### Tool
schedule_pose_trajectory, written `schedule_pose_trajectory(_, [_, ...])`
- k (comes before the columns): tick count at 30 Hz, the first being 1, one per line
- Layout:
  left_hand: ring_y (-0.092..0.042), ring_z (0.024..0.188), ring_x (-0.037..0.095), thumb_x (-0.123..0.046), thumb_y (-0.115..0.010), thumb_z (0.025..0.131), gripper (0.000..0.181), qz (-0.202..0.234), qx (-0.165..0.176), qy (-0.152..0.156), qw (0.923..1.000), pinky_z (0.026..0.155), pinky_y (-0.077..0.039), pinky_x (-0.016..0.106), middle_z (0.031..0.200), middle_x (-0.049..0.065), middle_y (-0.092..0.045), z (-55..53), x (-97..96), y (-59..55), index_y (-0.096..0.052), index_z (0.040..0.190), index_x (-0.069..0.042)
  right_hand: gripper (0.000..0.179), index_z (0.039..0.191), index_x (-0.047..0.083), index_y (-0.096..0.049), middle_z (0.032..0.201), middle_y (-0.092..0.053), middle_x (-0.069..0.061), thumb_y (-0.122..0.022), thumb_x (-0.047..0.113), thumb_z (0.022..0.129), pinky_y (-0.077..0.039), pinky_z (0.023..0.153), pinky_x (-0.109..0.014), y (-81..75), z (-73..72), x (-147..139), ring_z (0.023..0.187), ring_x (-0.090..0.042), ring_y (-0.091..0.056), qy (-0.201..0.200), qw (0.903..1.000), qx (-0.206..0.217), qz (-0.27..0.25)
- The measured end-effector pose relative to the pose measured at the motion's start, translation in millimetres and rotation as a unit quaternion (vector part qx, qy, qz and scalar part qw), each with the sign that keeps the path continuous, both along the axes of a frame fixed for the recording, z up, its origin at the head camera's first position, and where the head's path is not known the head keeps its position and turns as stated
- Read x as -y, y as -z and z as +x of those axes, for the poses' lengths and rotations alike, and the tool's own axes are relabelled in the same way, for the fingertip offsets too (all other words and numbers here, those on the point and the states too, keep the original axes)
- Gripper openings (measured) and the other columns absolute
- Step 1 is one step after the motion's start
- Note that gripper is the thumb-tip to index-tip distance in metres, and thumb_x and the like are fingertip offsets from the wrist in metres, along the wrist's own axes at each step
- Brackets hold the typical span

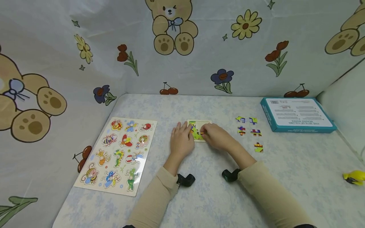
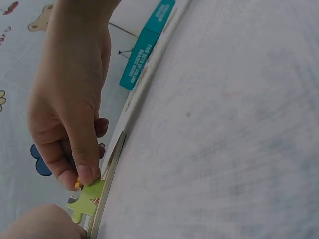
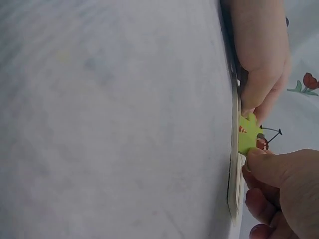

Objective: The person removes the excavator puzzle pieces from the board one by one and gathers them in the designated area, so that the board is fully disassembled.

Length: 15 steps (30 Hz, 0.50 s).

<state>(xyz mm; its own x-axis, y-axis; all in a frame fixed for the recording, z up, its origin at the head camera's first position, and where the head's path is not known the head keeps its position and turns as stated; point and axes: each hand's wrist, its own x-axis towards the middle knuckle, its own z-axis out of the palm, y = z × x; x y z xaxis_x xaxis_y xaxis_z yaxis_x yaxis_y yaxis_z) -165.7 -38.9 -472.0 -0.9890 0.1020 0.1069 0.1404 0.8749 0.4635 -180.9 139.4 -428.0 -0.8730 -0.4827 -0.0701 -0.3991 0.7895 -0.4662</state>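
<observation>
A small wooden puzzle board [image 1: 203, 121] with a green picture lies on the table between the two hands. My left hand [image 1: 182, 142] rests flat over its left edge, fingers mostly straight and pointing away from me. Thumb and fingers of my right hand [image 1: 217, 136] pinch a light green jigsaw piece [image 3: 247, 135] over the board's right part. In the left wrist view that green piece stands tilted up at the board's edge, between the right thumb and the left hand. Some of the board's picture is hidden under both hands.
Several loose jigsaw pieces [image 1: 255, 132] lie right of the board. Behind them sits a teal box [image 1: 299, 115]. A sheet of insect pictures [image 1: 121, 155] lies on the left, and a yellow toy [image 1: 354, 177] at the far right. A patterned cloth [image 1: 199, 69] hangs behind the table.
</observation>
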Motion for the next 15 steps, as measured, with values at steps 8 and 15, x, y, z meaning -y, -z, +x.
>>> schedule_pose_trajectory(8, [-0.023,0.153,0.027,-0.028,-0.039,0.104,0.045,0.004,-0.004,-0.003,1.0000,0.126,-0.017,0.048,0.158,0.001,-0.040,-0.4,1.7,2.5,-0.050,0.147,-0.021,0.008,0.102,0.011,-0.060,0.091,-0.064,-0.003,-0.064,0.015,0.096,-0.046,0.069,-0.030,-2.3,1.5,-16,0.076,-0.016,-0.054,0.045,0.9921,0.056,-0.103])
schedule_pose_trajectory(15, [-0.022,0.153,0.026,-0.029,-0.038,0.104,0.047,0.011,-0.004,0.002,0.9999,0.126,-0.017,0.049,0.159,0.001,-0.039,-0.3,0.3,1.8,-0.049,0.148,-0.021,0.009,0.106,0.015,-0.061,0.095,-0.061,-0.003,-0.062,0.017,0.097,-0.045,0.067,-0.030,-12.4,16.3,-54,0.079,-0.019,-0.051,0.083,0.9857,0.089,-0.117])
